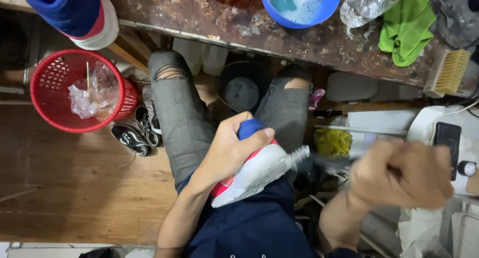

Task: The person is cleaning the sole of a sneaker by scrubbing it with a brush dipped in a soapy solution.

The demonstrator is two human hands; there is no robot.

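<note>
White, pink and blue, a sneaker (pixel 252 172) is held over the lap, its white sole turned up and outward, well below the worktop (pixel 239 23) edge. It is clasped by the left hand (pixel 230 150), whose fingers are wrapped over the blue upper with the thumb laid along the side. A small brush (pixel 319 160) is gripped in the right hand (pixel 401 174), which is closed in a fist around the handle; the hand and handle are blurred, and the bristled head is seen just at the toe end of the sole, though whether it is touching cannot be told.

On the stained worktop a blue basin (pixel 299 6) of soapy water is set, with a clear plastic bottle (pixel 364 6) beside it, a green cloth (pixel 406 28) further right and a wooden scrubbing brush (pixel 449 71) at the edge. A second sneaker (pixel 75 13) of the same colours is seen at the upper left. On the wooden floor a red basket (pixel 75 91) with crumpled plastic is placed, with black shoes (pixel 139 133) just beside it.
</note>
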